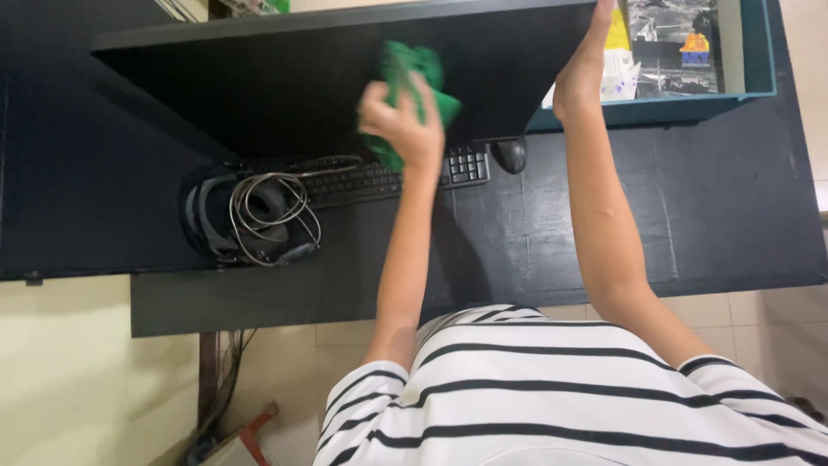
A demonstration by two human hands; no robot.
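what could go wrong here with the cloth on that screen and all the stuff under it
1. The left hand presses a green cloth on the tilted dark monitor, steadied only by the right hand at its edge; a hard push might tip it.
2. The keyboard, mouse and headset with its coiled cable lie right below, so a slip could hit them.
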